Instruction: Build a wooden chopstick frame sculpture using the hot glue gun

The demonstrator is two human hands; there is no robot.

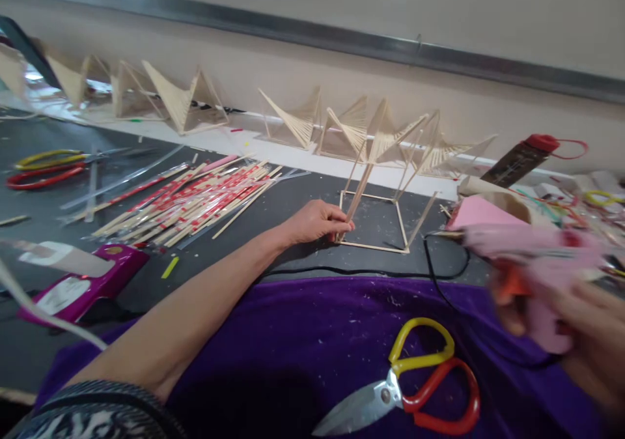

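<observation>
The dark table (288, 195) stands against a pale wall (293, 71). Mid-table sits a square stick frame (371, 247). The left hand (317, 221) pinches an upright stick (361, 188) at its near-left corner; the right hand (581, 318), blurred and well apart, grips a pink glue gun (532, 247). Risks: early release could tilt the stick; a snagged black cord (332, 269) could drag the frame.
</observation>
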